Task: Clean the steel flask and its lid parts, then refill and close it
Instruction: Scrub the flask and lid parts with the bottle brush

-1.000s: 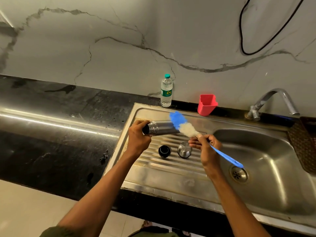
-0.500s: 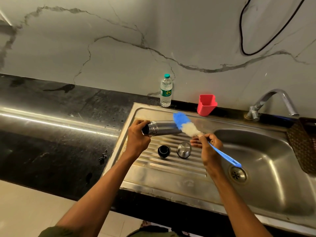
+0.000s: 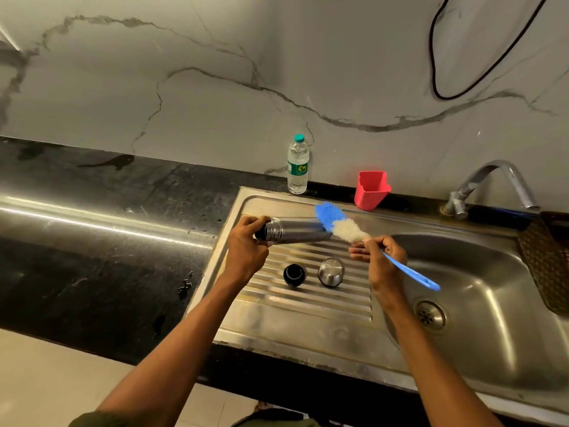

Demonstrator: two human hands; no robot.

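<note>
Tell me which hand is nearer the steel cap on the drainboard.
Right. The right hand is just right of the steel cap, above it; the left hand is farther left, past the black stopper.

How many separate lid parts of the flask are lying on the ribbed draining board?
2. The black inner stopper lies on the left, and the steel cap lies just right of it. Both sit on the draining board, below the flask; none seems hidden.
</note>
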